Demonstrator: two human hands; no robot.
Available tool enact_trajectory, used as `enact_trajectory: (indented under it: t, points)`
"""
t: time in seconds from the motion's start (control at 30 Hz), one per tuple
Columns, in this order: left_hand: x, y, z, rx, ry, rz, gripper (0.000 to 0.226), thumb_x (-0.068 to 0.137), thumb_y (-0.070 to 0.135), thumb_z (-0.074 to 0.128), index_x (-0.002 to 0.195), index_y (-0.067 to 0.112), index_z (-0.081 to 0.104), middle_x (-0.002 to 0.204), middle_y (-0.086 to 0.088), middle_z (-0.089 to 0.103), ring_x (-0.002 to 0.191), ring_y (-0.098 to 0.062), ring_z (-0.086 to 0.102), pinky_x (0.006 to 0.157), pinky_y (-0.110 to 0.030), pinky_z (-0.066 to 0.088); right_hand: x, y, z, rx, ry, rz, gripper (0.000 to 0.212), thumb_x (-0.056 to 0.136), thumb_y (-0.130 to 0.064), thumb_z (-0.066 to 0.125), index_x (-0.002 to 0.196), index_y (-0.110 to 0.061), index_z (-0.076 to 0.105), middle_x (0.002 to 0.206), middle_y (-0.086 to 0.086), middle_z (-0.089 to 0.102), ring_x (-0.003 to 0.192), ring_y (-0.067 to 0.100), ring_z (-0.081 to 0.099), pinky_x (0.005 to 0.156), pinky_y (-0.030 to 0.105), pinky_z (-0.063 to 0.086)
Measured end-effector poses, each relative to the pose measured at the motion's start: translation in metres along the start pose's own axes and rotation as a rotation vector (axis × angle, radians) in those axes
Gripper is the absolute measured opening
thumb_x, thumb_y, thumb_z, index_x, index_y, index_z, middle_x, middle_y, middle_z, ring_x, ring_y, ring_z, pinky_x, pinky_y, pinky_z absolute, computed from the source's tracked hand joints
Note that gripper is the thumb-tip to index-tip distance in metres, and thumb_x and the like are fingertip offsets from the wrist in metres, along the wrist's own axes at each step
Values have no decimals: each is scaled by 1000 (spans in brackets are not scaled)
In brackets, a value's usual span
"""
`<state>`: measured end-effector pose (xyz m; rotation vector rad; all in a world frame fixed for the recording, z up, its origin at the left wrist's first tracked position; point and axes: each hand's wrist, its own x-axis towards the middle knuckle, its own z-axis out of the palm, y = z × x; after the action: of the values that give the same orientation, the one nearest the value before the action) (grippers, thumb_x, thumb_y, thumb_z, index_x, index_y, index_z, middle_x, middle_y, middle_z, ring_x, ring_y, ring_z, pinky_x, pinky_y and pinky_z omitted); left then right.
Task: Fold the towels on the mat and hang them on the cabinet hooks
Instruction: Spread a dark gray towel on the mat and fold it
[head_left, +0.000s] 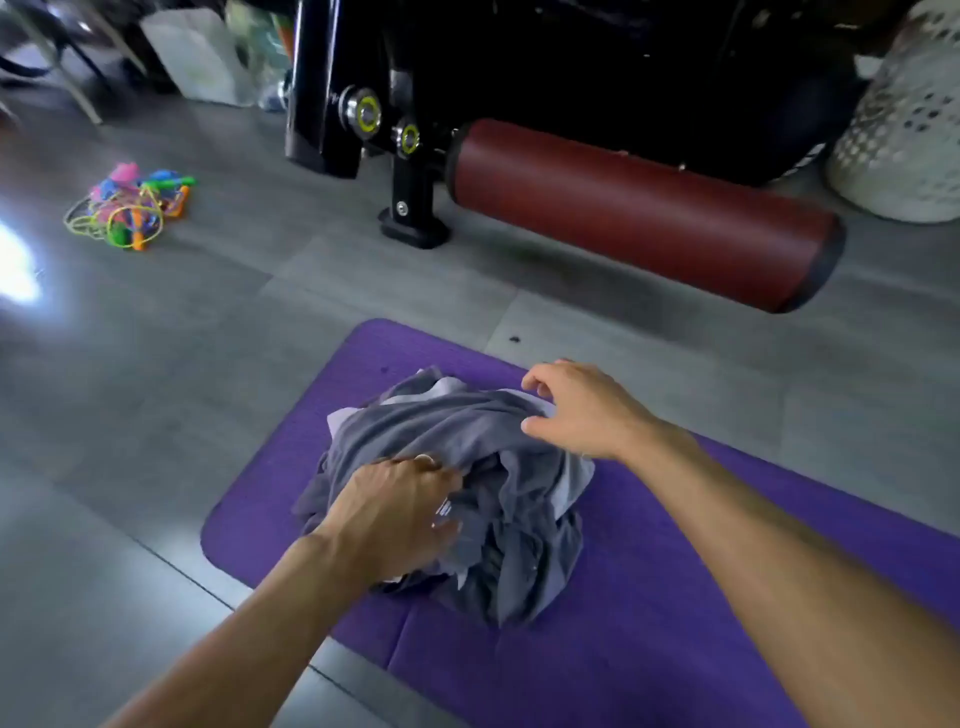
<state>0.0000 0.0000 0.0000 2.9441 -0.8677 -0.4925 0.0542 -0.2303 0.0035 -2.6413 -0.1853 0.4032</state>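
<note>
Both: left hand (395, 512) gripping towels (467, 441), right hand (576, 408) hovering.

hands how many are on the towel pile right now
2. The left hand grips the near left side of the towel pile; the right hand touches its far right top. The pile sits on the mat.

A crumpled heap of grey towels (467, 467) (some paler cloth showing through) lay unfolded near the far end of the purple mat (675, 649).
</note>
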Motion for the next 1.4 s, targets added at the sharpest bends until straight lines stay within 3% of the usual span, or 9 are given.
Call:
enact_trajectory:
  t: [0.17, 0.33, 0.5, 0.6, 0.7, 0.83, 1.1, 1.2, 1.4]
  points:
    - [32, -43, 91, 90, 98, -96, 48, 82, 41, 57, 128, 29, 53, 130, 6, 51, 124, -19, 43, 100, -34, 37, 69, 20, 93, -176, -68, -96, 54, 77, -34, 71, 128, -29, 54, 123, 0, 50, 118, 22, 48, 96, 37, 42]
    - [44, -57, 142, 78, 173, -206, 71, 77, 34, 66, 142, 20, 39, 141, -3, 42, 130, -27, 42, 107, -42, 38, 81, 42, 130, -202, 63, -63, 13, 90, -28, 60, 99, -30, 68, 110, -2, 61, 110, 24, 56, 92, 41, 45]
    - [60, -59, 118, 33, 338, -164, 57, 82, 34, 47, 137, 15, 49, 132, -8, 56, 118, -29, 56, 98, -42, 48, 63, 56, 92, 469, 155, 51, 17, 93, -12, 55, 86, -25, 62, 84, -5, 68, 78, 11, 61, 73, 31, 48]
    - [91, -45, 83, -99, 423, -64, 59, 77, 43, 29, 112, 15, 65, 96, -7, 71, 83, -30, 69, 64, -36, 54, 53, 77, 72, 612, 233, 102, 15, 95, -11, 54, 88, -20, 63, 89, 5, 69, 78, 12, 59, 73, 32, 46]
    - [126, -22, 55, -141, 517, -30, 46, 84, 38, 29, 112, 20, 61, 97, -6, 69, 81, -34, 66, 62, -38, 48, 29, 106, 48, 665, 414, 153, 15, 94, -14, 57, 83, -21, 64, 80, -11, 65, 73, 1, 56, 66, 21, 43]
    - [160, 36, 31, -331, 523, 167, 36, 89, 32, 36, 113, 21, 60, 99, -7, 68, 89, -35, 62, 71, -38, 46, -32, 143, -1, 540, 616, 277, 18, 90, -15, 62, 76, -23, 66, 70, -11, 62, 63, -1, 54, 58, 17, 40]
    - [195, 222, 30, -362, 350, 523, 31, 93, 46, 52, 100, 17, 61, 90, -5, 68, 88, -30, 60, 70, -37, 44, -207, 247, -57, 278, 680, 485, 12, 89, -15, 63, 81, -8, 69, 79, 11, 67, 70, 15, 54, 62, 26, 40]
    - [190, 293, 53, -322, 291, 597, 41, 87, 58, 46, 92, 20, 59, 84, 0, 65, 82, -25, 59, 73, -42, 48, -267, 291, -62, 102, 617, 504, 13, 88, -18, 63, 77, -13, 68, 82, 6, 69, 75, 16, 60, 63, 27, 42]
    - [185, 410, 142, -120, 192, 586, 20, 92, 35, 54, 108, 25, 58, 108, -1, 62, 101, -25, 58, 85, -42, 48, -354, 393, -6, -167, 463, 430, 8, 92, -23, 60, 85, -21, 65, 81, 0, 65, 81, 25, 60, 70, 31, 41]
